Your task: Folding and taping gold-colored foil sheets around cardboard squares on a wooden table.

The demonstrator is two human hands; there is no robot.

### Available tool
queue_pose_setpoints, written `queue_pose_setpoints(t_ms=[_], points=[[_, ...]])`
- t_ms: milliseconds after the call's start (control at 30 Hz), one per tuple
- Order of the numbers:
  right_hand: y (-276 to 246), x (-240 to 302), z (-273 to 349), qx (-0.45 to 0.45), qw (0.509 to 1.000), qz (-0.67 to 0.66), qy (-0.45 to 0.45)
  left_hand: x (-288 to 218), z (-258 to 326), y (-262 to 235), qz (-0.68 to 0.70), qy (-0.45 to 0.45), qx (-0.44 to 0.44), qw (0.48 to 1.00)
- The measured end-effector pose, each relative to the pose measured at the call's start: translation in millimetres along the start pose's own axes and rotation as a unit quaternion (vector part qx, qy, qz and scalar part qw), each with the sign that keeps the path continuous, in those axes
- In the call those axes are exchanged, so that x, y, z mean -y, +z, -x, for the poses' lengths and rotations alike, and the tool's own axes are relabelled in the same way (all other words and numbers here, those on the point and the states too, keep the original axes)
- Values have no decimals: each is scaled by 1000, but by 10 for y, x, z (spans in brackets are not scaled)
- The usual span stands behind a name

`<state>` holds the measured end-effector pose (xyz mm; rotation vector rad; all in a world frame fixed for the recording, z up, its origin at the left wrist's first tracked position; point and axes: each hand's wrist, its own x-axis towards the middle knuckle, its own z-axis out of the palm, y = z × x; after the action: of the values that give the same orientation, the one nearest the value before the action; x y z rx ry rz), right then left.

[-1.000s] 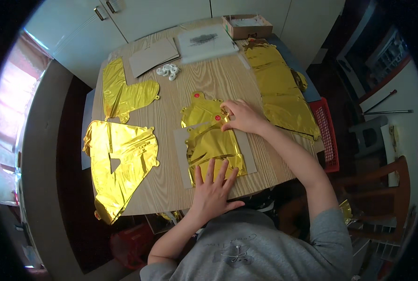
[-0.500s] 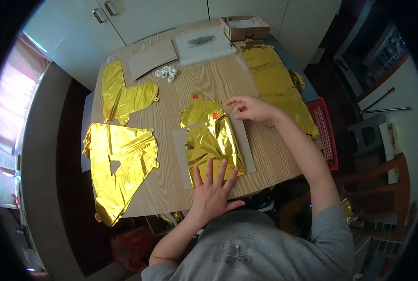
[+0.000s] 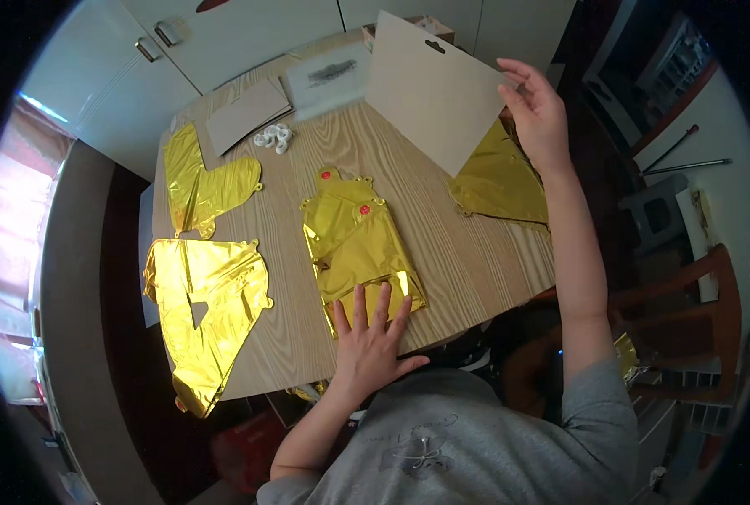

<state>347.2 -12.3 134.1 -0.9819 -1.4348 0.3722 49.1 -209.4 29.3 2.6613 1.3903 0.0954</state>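
A folded gold foil balloon (image 3: 349, 240) with two red round spots lies on the wooden table in front of me. My left hand (image 3: 371, 345) rests flat across its near end, fingers spread. Raised at the far right, my right hand (image 3: 539, 114) grips the edge of a grey cardboard sheet (image 3: 434, 93) between thumb and fingers. The sheet has a dark-rimmed hanging slot near its top and hangs tilted above the table. It covers much of another gold foil balloon (image 3: 501, 187) lying at the right.
Two unfolded gold foil balloons, an upper one (image 3: 211, 183) and a lower one (image 3: 223, 282), lie along the left. At the back are stacked grey cards (image 3: 244, 118), white rings (image 3: 274, 136), a clear plastic bag (image 3: 328, 80) and a partly hidden box (image 3: 435, 29).
My right hand has drawn the cardboard sheet from beneath the folded balloon and carried it up to the far right. My left hand still presses the balloon's near end.
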Motion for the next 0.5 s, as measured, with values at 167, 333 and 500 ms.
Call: queue_pose_setpoints(t_ms=[167, 333, 500], points=[[-56, 330, 449, -28, 977, 167, -131, -1, 9, -3, 10, 4, -4, 1000], [-87, 669, 993, 26, 937, 204, -283, 89, 136, 13, 57, -23, -63, 996], [-178, 842, 1588, 232, 892, 36, -387, 407, 482, 94, 779, -226, -284, 511]])
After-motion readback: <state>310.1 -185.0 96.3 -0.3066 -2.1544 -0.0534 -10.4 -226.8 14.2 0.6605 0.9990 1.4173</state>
